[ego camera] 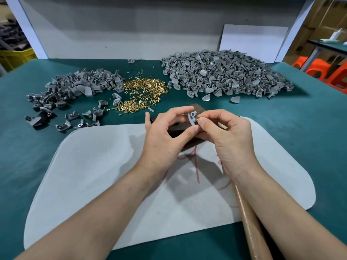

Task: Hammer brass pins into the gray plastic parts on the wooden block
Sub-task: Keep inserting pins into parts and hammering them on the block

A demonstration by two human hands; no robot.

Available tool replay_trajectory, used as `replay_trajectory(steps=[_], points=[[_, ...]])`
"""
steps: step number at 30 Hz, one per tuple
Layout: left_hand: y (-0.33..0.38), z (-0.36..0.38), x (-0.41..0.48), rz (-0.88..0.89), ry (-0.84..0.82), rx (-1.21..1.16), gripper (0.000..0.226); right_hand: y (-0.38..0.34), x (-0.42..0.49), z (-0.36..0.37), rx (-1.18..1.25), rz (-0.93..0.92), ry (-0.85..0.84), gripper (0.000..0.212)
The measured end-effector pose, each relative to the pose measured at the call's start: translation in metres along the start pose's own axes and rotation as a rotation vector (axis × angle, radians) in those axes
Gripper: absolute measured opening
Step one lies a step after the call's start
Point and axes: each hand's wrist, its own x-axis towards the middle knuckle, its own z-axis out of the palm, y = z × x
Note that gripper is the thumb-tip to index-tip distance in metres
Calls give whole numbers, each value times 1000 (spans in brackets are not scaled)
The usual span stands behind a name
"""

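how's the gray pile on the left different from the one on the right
The left pile is smaller and flatter, its pieces strewn loosely; the right pile is bigger and heaped higher. The left pile looks darker gray, the right pile paler. Both are gray plastic parts on the green table, either side of the brass pins.

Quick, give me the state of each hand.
Left hand: holding the gray part.
Right hand: pinching a brass pin against it.
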Motion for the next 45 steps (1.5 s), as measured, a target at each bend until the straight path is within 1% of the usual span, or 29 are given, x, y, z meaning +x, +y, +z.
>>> replay_trajectory(steps=[6, 10, 13, 17, 26, 32, 36, 41, 45], points=[[-1, 0, 0, 16, -22, 48, 29, -1, 1, -2, -104, -24, 14, 16], [-2, 1, -1, 15, -25, 92, 29, 0, 3, -3, -117, 5, -10, 16], [-3, 2, 0, 26, -26, 119, 29, -2, 4, -6, -75, 46, -44, 19], [-4, 1, 0, 32, -34, 130, 29, -2, 5, -6, 46, 99, -74, 18], [-5, 0, 0, 37, -35, 106, 29, -3, 6, -8, 131, 174, -109, 17], [-4, 0, 0, 38, -35, 74, 27, -4, 7, -9, 195, 209, -142, 22], [-4, 0, 0, 41, -27, 66, 27, -5, 7, -9, 216, 238, -144, 18], [-4, 0, 0, 53, -27, 61, 26, -5, 8, -10, 303, 311, -154, 2], [-3, 0, 0, 57, -25, 54, 26, -5, 8, -11, 309, 317, -167, 4]])
